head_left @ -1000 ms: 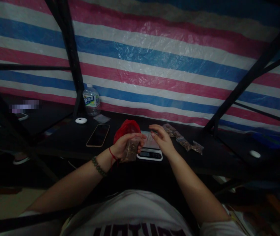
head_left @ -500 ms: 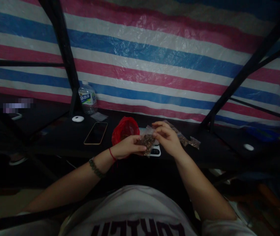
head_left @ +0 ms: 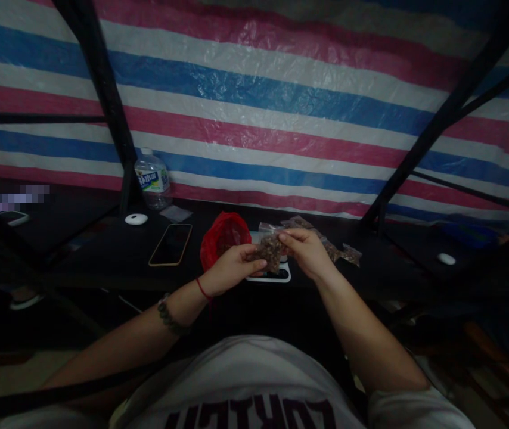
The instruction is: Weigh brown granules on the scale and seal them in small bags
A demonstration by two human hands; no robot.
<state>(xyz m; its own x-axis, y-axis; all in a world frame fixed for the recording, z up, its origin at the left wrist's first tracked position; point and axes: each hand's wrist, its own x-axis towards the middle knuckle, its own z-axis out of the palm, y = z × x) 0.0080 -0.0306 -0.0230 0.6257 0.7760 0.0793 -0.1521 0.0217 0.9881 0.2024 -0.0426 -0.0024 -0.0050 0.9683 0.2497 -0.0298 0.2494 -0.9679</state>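
Observation:
A small clear zip bag (head_left: 270, 249), filled with brown bits, is held up between both hands. My left hand (head_left: 233, 266) is closed on its lower left side, thumb across the front. My right hand (head_left: 307, 250) pinches its upper right edge. Below the bag lies a white scale (head_left: 281, 276) with a dark display, partly covered by the hands. Left of it stands an open red plastic bag (head_left: 219, 238) with brown contents. Behind my right hand lie several filled zip bags (head_left: 351, 255), some partly hidden.
A phone (head_left: 171, 245), a white mouse-like object (head_left: 136, 219), a flat clear packet (head_left: 176, 213) and a plastic bottle (head_left: 152, 180) sit to the left on the black table. Another white object (head_left: 446, 259) lies right. Dark metal posts (head_left: 404, 161) slant up before a striped sheet.
The zip bag is turned more upright, and my right fingers have closed onto its upper edge. The view has shifted slightly.

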